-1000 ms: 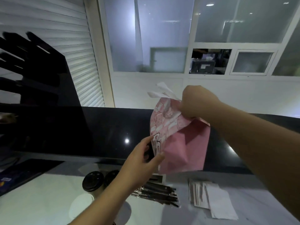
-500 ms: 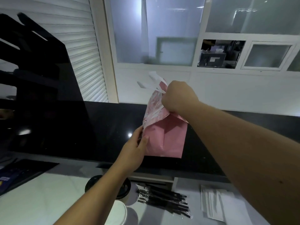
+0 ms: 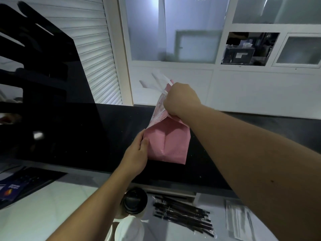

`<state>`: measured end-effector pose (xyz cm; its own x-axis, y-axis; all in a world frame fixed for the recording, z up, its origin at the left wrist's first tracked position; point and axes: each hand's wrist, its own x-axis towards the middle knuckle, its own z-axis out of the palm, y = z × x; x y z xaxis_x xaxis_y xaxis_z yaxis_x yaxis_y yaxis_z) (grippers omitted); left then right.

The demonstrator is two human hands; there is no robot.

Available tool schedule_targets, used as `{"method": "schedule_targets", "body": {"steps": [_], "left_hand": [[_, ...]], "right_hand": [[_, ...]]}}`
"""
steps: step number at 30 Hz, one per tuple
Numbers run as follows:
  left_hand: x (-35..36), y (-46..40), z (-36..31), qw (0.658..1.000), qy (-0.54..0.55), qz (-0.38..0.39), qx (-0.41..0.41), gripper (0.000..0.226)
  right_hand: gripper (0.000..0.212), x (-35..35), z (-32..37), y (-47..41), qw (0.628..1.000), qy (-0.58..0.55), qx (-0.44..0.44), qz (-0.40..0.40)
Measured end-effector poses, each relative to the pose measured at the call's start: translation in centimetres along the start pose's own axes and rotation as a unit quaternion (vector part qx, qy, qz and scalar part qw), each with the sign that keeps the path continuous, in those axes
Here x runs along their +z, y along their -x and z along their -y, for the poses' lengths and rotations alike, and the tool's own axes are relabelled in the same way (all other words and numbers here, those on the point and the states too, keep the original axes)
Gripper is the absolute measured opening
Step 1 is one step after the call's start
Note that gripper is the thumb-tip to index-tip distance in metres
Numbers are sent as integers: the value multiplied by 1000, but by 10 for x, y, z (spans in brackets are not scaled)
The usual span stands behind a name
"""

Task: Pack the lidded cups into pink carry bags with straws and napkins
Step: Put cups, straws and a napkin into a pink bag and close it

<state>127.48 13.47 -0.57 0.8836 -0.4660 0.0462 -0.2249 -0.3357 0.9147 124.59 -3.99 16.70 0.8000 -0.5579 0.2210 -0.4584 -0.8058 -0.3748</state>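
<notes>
One matte pink carry bag (image 3: 167, 141), mid-frame: top fisted in right hand (image 3: 181, 100), lower corner pinched by left hand (image 3: 137, 156). Bottom edge: one black-lidded cup (image 3: 134, 200), glossy wrapped black straws (image 3: 182, 214), flat napkins (image 3: 243, 221).

Single head view; faces forward over black counter (image 3: 107, 136), slightly down; close, perhaps arm's reach.

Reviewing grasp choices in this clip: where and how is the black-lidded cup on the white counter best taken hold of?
Grip the black-lidded cup around its side wall just below the lid, reaching from the near side under the left forearm; it stands upright, and the straws crowd its right.
</notes>
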Motion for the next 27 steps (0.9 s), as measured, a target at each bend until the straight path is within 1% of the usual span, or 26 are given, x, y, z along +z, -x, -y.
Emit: {"method": "schedule_targets", "body": {"steps": [1, 4, 7, 8, 10, 11, 13, 17, 18, 21, 24, 27], "left_hand": [[0, -1, 1, 1000, 2, -1, -3, 40], [0, 0, 3, 1000, 2, -7, -9, 41], [-2, 3, -1, 1000, 0, -11, -7, 45], [-3, 6, -4, 1000, 0, -11, -5, 45], [-6, 17, -11, 1000, -3, -15, 5, 44], [-7, 23, -16, 1000, -5, -21, 17, 45], [-6, 39, -29, 998, -13, -39, 54, 45], [4, 84, -55, 985, -62, -106, 125, 49], [7, 95, -59, 982, -73, -110, 138, 51], [27, 122, -70, 979, -108, -53, 167, 49], [57, 140, -78, 966, -155, -1, 206, 46], [98, 161, -84, 952, -203, 66, 220, 48]], "right_hand": [[46, 1, 0, 0, 1000, -5, 1, 6], [51, 0, -2, 2, 1000, -20, -5, 13], [60, -7, -4, 9, 1000, -17, -17, -7], [58, -11, -5, 14, 1000, -17, -22, -12], [46, -20, -9, 26, 999, -27, -26, -22], [42, -25, -12, 34, 999, -34, -27, -25], [41, -33, -20, 54, 998, -42, -28, -26], [59, -40, -51, 108, 999, -28, -15, -9], [60, -40, -62, 122, 1000, -24, -7, -4], [64, -36, -98, 164, 999, -8, 30, 7], [66, -30, -137, 205, 997, 13, 80, 10], [66, -28, -180, 252, 991, 31, 127, 13]]}}
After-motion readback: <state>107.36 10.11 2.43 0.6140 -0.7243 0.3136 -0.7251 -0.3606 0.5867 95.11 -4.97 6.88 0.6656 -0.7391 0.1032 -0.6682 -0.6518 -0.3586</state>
